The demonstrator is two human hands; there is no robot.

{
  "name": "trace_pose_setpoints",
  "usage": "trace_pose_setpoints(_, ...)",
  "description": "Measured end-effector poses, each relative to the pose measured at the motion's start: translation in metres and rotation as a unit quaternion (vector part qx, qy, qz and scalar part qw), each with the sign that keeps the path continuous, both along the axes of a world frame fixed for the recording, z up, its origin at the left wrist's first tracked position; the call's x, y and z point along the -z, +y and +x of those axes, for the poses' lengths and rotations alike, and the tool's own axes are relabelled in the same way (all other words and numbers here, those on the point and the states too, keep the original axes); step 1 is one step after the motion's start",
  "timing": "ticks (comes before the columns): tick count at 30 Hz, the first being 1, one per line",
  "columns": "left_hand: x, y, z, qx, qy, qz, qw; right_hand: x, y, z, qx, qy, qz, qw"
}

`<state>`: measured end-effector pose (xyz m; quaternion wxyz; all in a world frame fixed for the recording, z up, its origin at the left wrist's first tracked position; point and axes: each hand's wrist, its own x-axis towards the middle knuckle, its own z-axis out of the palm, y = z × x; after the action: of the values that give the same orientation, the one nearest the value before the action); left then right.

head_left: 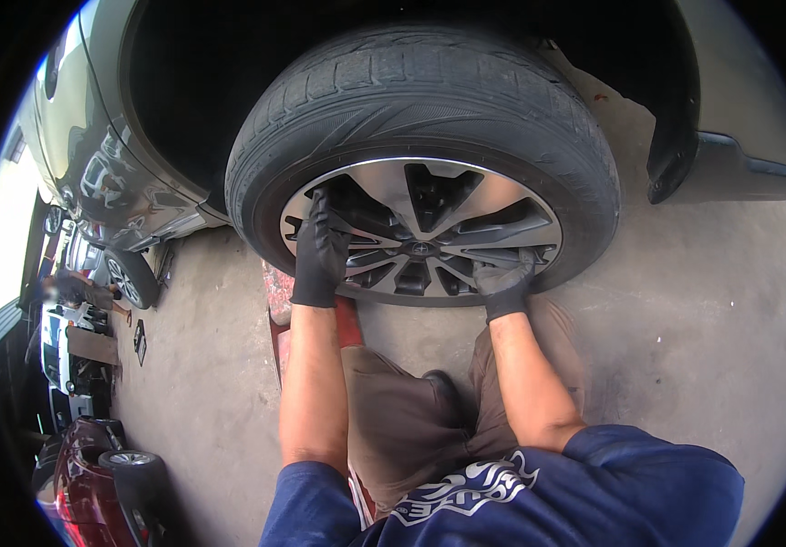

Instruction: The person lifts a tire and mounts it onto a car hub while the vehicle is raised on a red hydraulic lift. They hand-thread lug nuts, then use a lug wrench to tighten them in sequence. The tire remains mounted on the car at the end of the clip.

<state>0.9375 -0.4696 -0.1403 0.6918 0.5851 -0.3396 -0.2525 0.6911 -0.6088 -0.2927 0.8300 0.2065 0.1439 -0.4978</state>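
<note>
A car wheel with a worn black tyre and a silver-and-black spoked rim stands upright at the dark wheel arch. My left hand, in a dark glove, grips the rim's left side, its fingers reaching up along a spoke into an opening. At the lower right of the rim, my right hand, gloved too, has its fingers curled round the spokes. The fingertips of both hands are partly hidden by the rim. The wheel's back side is out of sight.
The car's grey-green body flanks the wheel at left; a lower body panel is at right. A red metal piece lies under my left forearm. Farther left are a dark red car, another person and a black object on the floor.
</note>
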Motion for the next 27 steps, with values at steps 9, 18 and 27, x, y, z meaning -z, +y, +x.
trace_pose_setpoints(9,-0.014,0.001,0.004,0.097,0.249,-0.038,0.963,0.003,-0.010,0.016,-0.006,0.053,0.027,0.998)
trace_pose_setpoints(18,-0.016,-0.062,-0.003,-0.038,0.239,-0.323,0.915,-0.001,-0.031,0.015,-0.082,-0.003,-0.074,0.994)
trace_pose_setpoints(27,-0.028,-0.060,-0.023,0.059,0.224,-0.259,0.938,0.051,-0.029,0.070,0.026,-0.007,-0.121,0.992)
